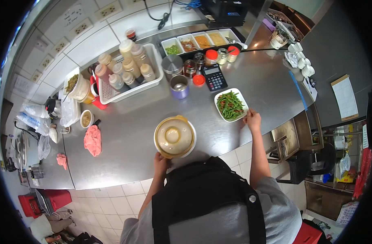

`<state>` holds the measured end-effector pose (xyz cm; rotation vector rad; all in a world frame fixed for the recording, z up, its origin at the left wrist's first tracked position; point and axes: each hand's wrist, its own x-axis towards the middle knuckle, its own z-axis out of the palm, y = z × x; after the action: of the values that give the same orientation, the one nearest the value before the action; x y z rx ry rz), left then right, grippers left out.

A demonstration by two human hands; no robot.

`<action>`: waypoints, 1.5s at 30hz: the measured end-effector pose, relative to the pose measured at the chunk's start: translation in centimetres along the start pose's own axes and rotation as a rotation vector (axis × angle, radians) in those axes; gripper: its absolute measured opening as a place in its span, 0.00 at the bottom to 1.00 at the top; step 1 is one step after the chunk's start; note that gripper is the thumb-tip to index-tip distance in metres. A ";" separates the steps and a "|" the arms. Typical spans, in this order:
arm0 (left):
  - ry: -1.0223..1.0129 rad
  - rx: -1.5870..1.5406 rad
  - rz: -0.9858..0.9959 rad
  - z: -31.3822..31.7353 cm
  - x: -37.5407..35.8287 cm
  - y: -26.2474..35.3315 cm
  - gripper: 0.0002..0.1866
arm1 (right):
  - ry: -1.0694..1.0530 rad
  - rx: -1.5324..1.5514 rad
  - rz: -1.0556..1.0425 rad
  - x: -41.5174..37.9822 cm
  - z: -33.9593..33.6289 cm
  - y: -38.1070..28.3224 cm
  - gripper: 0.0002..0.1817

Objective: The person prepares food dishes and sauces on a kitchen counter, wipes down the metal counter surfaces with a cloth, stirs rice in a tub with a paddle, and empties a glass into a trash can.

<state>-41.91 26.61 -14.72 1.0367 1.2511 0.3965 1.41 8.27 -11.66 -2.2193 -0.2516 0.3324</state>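
Note:
A round lidded casserole pot (182, 142), its lid glossy beige with a brown rim, is at the table's front edge. My left hand (161, 161) grips its near left edge, with the fingers partly hidden. To the right, a white square plate (223, 118) carries stir-fried green beans (230, 105) with reddish bits. My right hand (253, 119) has its fingers closed on the plate's near right edge. Beyond the plate lies a black calculator (215, 78).
On the steel table (125, 150), a white basket (131, 92) holds several sauce bottles. Near it stand a purple metal cup (179, 92), red-lidded jars (211, 56) and a topping tray (196, 42). Pink cloths (93, 140) and a small bowl (87, 118) lie left. A stool (295, 134) stands right.

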 end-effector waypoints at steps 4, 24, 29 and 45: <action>-0.019 -0.060 -0.029 7.1 1.1 1.6 0.14 | 0.025 0.185 -0.026 1.1 0.2 0.2 0.15; -0.115 1.180 1.104 15.5 1.1 17.0 0.37 | -0.052 -0.016 -0.132 -0.1 1.0 -0.4 0.13; -0.186 1.003 1.095 15.1 2.6 17.9 0.34 | -0.064 -0.014 -0.068 -1.3 0.7 -1.0 0.13; -0.118 -0.126 0.471 5.1 1.2 17.5 0.23 | -0.440 -0.059 -0.145 2.9 -2.7 -0.8 0.16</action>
<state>-32.13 34.33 -1.43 1.2254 0.8574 0.7535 4.92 7.66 -9.82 -2.1490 -0.6621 0.7406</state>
